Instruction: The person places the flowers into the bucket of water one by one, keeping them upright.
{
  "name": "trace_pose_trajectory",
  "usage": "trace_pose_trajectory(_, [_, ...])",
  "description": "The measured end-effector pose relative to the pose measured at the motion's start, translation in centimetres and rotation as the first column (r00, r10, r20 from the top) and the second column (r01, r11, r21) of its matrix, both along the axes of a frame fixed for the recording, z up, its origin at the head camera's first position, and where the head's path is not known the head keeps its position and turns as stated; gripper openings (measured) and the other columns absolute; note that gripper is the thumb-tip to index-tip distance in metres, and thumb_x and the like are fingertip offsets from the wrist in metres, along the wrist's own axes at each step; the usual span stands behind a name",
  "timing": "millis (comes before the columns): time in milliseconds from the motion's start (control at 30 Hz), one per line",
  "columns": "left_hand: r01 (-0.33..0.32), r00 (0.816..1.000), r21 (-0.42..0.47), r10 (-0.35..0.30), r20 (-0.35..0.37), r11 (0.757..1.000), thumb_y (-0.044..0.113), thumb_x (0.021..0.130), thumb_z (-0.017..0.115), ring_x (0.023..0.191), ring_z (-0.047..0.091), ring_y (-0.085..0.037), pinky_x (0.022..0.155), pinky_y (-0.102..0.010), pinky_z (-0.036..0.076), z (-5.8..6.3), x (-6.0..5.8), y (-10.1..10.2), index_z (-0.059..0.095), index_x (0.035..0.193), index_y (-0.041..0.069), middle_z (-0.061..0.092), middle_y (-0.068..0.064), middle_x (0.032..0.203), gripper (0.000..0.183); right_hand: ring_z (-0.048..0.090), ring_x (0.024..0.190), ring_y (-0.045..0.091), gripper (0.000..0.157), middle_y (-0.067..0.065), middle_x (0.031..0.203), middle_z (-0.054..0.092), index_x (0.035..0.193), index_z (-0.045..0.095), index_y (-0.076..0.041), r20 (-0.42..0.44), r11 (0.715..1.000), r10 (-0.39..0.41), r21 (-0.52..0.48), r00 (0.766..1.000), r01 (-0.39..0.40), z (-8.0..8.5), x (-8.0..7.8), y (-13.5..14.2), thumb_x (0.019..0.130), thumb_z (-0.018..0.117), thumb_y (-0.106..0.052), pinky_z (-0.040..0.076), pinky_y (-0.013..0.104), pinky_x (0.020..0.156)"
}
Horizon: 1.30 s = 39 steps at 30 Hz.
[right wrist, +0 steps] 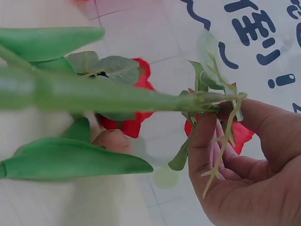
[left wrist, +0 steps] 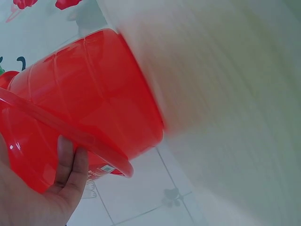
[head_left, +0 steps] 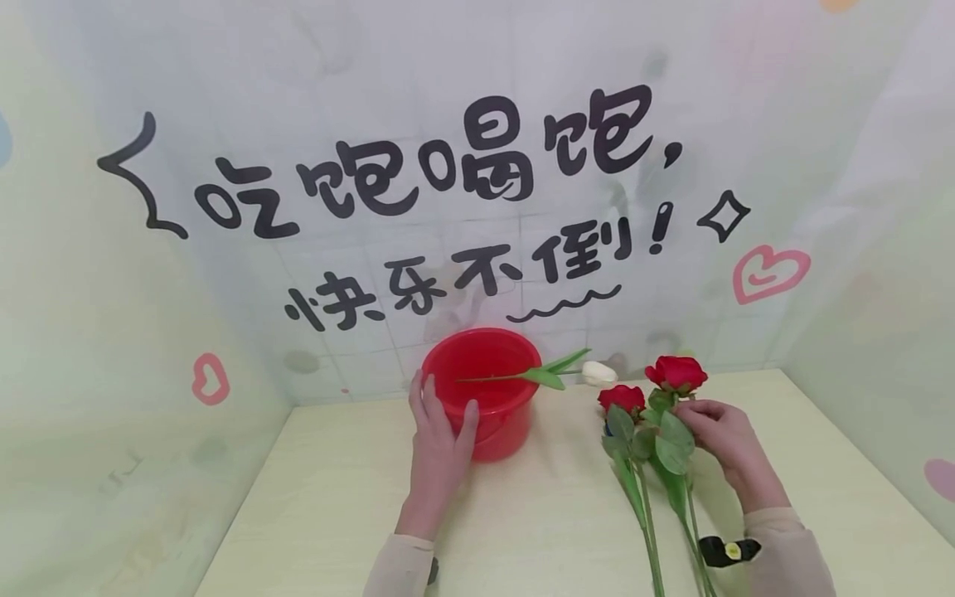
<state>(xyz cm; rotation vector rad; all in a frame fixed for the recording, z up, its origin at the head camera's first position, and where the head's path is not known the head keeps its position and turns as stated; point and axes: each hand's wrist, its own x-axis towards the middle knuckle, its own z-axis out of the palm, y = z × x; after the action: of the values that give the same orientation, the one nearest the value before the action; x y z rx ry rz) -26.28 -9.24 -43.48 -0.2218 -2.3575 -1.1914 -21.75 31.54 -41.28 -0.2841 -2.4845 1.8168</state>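
From the head view I see a person's left hand point(head_left: 440, 464) spread against the near left side of a glossy red plastic bucket point(head_left: 507, 435), fingers and thumb apart at its rim. An artificial white tulip point(head_left: 543, 378) lies between the hands, its stem inside the bucket and its bloom leaning over the rim towards the right hand point(head_left: 727, 439). That hand pinches an artificial red rose point(head_left: 676, 373) just beneath its bloom; a second rose point(head_left: 622, 400) lies beside it, on the side nearer the left hand. Both rose stems run down the pale tabletop point(head_left: 567, 514) towards the person, and a black strap point(head_left: 729, 551) shows at the right cuff. Beyond both hands stands a pale wall point(head_left: 462, 50) with black Chinese lettering. In the left wrist view, which shows the bucket sideways, two fingers lie by its red handle point(left wrist: 61, 125), near a small white label point(left wrist: 107, 168); I cannot tell whether they touch the handle. In the right wrist view, thumb and fingers close on greenery, with red petals behind them and a blurred green stem point(right wrist: 103, 94) passing in front of the camera.
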Motion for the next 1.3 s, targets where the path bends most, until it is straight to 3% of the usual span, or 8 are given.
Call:
trace_pose_trajectory(567, [0.001,1.000,0.012,-0.001,0.008,1.000,0.046,0.092,0.080,0.127,0.059,-0.025,0.090,-0.045,0.062,0.0,-0.1,0.0,0.013,0.169,0.021,0.026,0.005,0.167,0.105,0.063,0.092,-0.003,0.053,-0.011,0.105,0.065,0.137,0.057,0.015,-0.058,1.000,0.023,0.000,0.998,-0.023,1.5,0.6,0.1,0.107,0.063,-0.028,0.055,0.016,0.082])
trace_pose_trajectory(800, [0.003,1.000,0.014,-0.004,0.022,1.000,0.044,0.092,0.081,0.126,0.060,-0.027,0.090,-0.046,0.062,0.0,-0.1,0.0,0.012,0.169,0.021,0.026,0.004,0.167,0.105,0.061,0.096,-0.005,0.050,-0.017,0.106,0.063,0.136,0.059,0.012,-0.081,0.998,0.022,-0.060,0.996,-0.027,2.1,0.9,0.3,0.107,0.063,-0.028,0.054,0.013,0.085])
trace_pose_trajectory(867, [0.002,1.000,0.014,-0.003,0.025,1.000,0.044,0.092,0.081,0.125,0.060,-0.027,0.090,-0.046,0.062,0.0,0.0,0.0,0.012,0.169,0.021,0.026,0.004,0.167,0.105,0.062,0.096,-0.005,0.043,-0.017,0.106,0.063,0.133,0.063,0.007,-0.096,0.994,0.018,-0.108,0.995,-0.029,2.4,1.1,0.3,0.107,0.064,-0.027,0.053,0.012,0.085])
trace_pose_trajectory(1033, [-0.003,1.000,0.014,0.003,0.030,1.000,0.043,0.092,0.081,0.126,0.060,-0.026,0.090,-0.045,0.062,0.0,0.0,0.0,0.012,0.169,0.022,0.027,0.004,0.167,0.105,0.066,0.093,0.000,0.010,-0.013,0.105,0.069,0.111,0.076,-0.017,-0.174,0.949,0.009,-0.308,0.985,-0.063,3.5,1.7,0.4,0.106,0.066,-0.018,0.055,0.013,0.084])
trace_pose_trajectory(1133, [-0.002,1.000,0.015,0.002,0.027,1.000,0.043,0.092,0.081,0.126,0.060,-0.026,0.090,-0.045,0.062,-0.1,-0.1,0.0,0.012,0.169,0.022,0.027,0.004,0.167,0.106,0.068,0.092,0.002,0.015,-0.013,0.104,0.070,0.104,0.077,-0.025,-0.208,0.919,-0.004,-0.386,0.978,-0.078,4.3,2.1,0.4,0.106,0.066,-0.015,0.056,0.014,0.083])
trace_pose_trajectory(1300, [-0.001,1.000,0.018,0.000,0.031,1.000,0.045,0.092,0.081,0.126,0.059,-0.025,0.090,-0.045,0.063,-0.1,-0.1,0.0,0.012,0.169,0.023,0.026,0.005,0.167,0.106,0.068,0.093,0.004,0.020,-0.011,0.105,0.071,0.107,0.079,-0.024,-0.254,0.888,-0.013,-0.448,0.967,-0.105,5.3,2.8,0.3,0.106,0.064,-0.011,0.058,0.016,0.081])
